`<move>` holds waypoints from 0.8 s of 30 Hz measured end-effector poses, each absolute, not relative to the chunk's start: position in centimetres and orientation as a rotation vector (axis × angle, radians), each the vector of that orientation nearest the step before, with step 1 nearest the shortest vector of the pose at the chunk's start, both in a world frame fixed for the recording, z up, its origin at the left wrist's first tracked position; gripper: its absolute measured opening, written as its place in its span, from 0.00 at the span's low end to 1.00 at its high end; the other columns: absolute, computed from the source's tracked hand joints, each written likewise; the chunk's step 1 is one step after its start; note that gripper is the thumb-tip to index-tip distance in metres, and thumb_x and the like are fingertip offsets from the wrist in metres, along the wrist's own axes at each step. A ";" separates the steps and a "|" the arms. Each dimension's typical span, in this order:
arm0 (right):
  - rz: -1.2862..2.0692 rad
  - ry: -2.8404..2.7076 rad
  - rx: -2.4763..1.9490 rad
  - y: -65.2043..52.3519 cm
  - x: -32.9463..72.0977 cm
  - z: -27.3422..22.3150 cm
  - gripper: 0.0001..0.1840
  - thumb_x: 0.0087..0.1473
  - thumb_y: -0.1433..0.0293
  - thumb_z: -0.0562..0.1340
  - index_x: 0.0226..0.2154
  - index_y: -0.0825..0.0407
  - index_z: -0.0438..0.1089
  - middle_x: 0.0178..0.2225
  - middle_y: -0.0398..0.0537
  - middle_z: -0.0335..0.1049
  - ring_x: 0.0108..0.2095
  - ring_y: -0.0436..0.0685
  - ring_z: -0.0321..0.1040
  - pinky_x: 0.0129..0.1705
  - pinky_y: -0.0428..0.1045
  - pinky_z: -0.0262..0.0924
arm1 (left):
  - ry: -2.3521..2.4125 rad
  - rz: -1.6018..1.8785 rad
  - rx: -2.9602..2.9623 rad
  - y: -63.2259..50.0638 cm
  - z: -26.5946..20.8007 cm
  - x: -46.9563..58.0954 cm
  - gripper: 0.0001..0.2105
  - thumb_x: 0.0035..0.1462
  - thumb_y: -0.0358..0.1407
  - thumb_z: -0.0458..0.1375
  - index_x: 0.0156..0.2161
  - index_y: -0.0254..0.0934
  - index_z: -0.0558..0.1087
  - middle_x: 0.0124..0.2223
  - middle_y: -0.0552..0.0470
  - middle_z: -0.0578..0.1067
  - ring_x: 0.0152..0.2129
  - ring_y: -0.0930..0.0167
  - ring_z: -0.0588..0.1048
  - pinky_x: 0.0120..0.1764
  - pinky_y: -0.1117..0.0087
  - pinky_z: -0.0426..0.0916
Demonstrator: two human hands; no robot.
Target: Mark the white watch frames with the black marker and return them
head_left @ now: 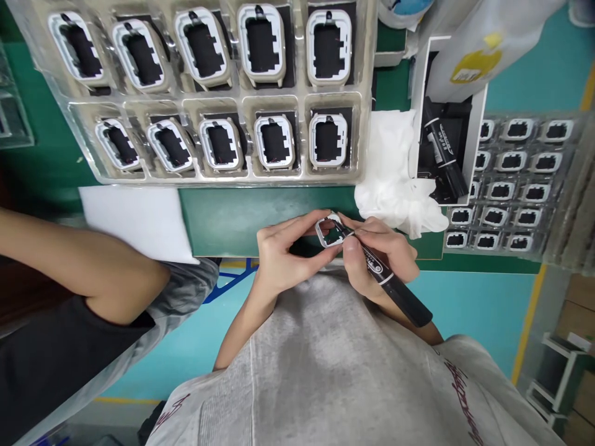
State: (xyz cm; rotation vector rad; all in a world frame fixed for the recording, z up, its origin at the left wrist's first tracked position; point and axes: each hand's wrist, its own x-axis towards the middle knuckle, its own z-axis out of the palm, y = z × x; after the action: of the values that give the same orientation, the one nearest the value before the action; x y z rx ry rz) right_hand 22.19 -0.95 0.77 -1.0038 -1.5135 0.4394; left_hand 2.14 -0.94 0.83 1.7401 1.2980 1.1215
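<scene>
Between its thumb and fingers, my left hand [289, 254] pinches a small white watch-case frame [321, 235] close in front of my body. A black marker pen [390, 282] is gripped in my right hand [388, 251], its tip end reaching into the frame's opening. Whether the tip touches the inner wall I cannot tell. Fingers of both hands meet around the frame's right side. Beyond them, a clear plastic tray [204, 181] holds several similar white frames [274, 141], each in its own compartment with dark material behind it.
A crumpled white cloth [395, 179] lies right of the tray. Beside it, a white box [478, 124] holds another black marker [441, 145] and a plastic bottle [478, 56]. More filled trays [511, 176] sit far right. A co-worker's arm [93, 260] and a white sheet [139, 223] are at left.
</scene>
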 end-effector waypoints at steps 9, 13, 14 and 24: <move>0.437 -1.518 -0.971 -0.9 22.1 1.0 0.12 0.74 0.76 0.73 0.54 0.46 0.79 0.35 0.42 0.86 0.35 0.65 0.93 0.38 0.60 0.96 | 1.302 1.127 1.766 -1.1 0.4 2.3 0.18 0.74 0.41 0.83 0.66 0.49 0.93 0.53 0.52 0.97 0.40 0.63 0.97 0.48 0.62 0.97; 0.470 -1.581 -0.913 -0.9 22.6 1.3 0.15 0.72 0.79 0.73 0.55 0.46 0.79 0.35 0.41 0.86 0.30 0.61 0.88 0.46 0.65 1.01 | 1.236 1.150 1.743 -0.8 0.3 2.0 0.21 0.73 0.35 0.83 0.67 0.50 0.93 0.54 0.52 0.97 0.41 0.63 0.97 0.49 0.63 0.97; 0.461 -1.592 -0.906 -0.8 22.7 1.3 0.16 0.71 0.79 0.73 0.55 0.46 0.79 0.35 0.40 0.86 0.29 0.59 0.86 0.47 0.65 1.01 | 1.219 1.151 1.740 -0.8 0.3 1.9 0.21 0.74 0.34 0.83 0.68 0.49 0.92 0.55 0.52 0.97 0.42 0.62 0.97 0.51 0.63 0.97; 0.384 -1.554 -0.870 -0.9 22.3 0.9 0.09 0.73 0.75 0.73 0.51 0.45 0.81 0.33 0.39 0.86 0.27 0.58 0.85 0.47 0.62 1.01 | 1.124 1.108 1.714 -0.5 0.2 1.2 0.21 0.76 0.36 0.83 0.70 0.46 0.91 0.66 0.45 0.95 0.50 0.60 0.99 0.59 0.61 0.97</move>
State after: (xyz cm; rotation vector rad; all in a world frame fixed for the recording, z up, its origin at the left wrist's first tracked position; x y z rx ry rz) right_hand 22.29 -0.86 0.90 -0.8697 -1.5540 0.3835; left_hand 1.16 -0.48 0.16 1.7137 1.1243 1.1076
